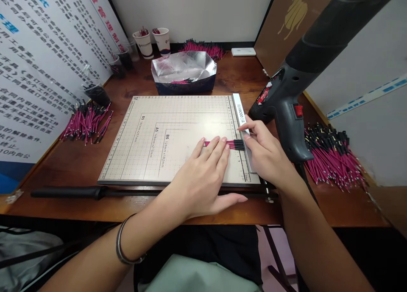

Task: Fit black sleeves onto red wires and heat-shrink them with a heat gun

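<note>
A row of magenta wires with black sleeved ends [233, 144] lies across a paper cutter's gridded board [143, 147]. The black ends point right, up against the metal guide strip [237, 105]. My left hand [203, 177] lies flat over the wires, fingers stretched out and thumb pointing right. My right hand [265, 152] rests at the guide strip, beside the black ends. Its index finger and thumb are bent and slightly apart over the strip; the other fingers are mostly hidden. The cutter's black-handled arm [70, 192] lies lowered along the board's near edge.
A heat gun [292, 101] stands right of the cutter, near a pile of wires [333, 156]. Another wire bundle [87, 122] lies left. Behind the board are a foil-lined box [186, 86], paper cups [162, 41], more wires [203, 49] and a white flat box [243, 51].
</note>
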Demonstrator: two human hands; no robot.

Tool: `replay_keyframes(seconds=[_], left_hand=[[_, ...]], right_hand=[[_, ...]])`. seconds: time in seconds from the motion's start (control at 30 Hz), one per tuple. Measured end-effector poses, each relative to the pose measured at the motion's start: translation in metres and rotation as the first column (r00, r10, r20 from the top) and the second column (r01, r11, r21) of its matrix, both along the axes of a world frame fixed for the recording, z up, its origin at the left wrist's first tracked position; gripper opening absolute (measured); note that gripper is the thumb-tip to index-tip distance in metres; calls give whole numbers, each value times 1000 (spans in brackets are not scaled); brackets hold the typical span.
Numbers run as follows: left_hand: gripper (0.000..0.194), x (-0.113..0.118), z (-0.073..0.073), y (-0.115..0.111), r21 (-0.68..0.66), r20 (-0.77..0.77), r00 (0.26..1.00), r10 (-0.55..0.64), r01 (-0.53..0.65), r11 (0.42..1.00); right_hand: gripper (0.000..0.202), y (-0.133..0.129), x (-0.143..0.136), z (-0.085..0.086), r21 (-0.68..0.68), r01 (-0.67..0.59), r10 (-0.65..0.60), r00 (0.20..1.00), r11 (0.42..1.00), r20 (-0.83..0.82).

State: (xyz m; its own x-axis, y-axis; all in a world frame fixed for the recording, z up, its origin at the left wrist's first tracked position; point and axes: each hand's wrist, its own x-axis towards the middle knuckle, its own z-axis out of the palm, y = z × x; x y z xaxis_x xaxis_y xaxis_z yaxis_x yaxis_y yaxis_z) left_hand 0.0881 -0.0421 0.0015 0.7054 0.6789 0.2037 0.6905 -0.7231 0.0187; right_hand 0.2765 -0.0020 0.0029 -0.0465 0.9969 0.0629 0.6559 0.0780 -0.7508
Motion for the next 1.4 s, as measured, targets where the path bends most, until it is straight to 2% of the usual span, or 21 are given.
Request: replay_keyframes(seconds=[0.13,0.3,0.47,0.7,0.9,1.2,1.4], left_hand=[[100,1,-1,-1,20,17,1000,-2,2,1000],[101,2,-2,-2,53,29,999,-17,15,998],[101,3,0,-2,67,21,1000,-9,8,998],[98,3,8,-3,57,-23,1000,-14,16,998],[98,1,5,-4,56,-8,1000,1,-1,998],[106,1,1,-5,71,21,1000,1,-2,997],[105,0,1,-5,43,-9,1000,8,-8,999]], right_hand=[[30,0,3,-1,21,-17,18,999,1000,-43],[34,1,1,5,-25,-99,100,991,995,88],[34,1,4,6,-22,-160,161,980,987,113],[38,1,4,6,-89,-169,177,980,982,88],[37,1,4,5,-122,-174,178,984,977,21],[21,0,6,3,-67,-158,159,987,985,7],[27,0,7,4,-69,-189,190,982,980,11]])
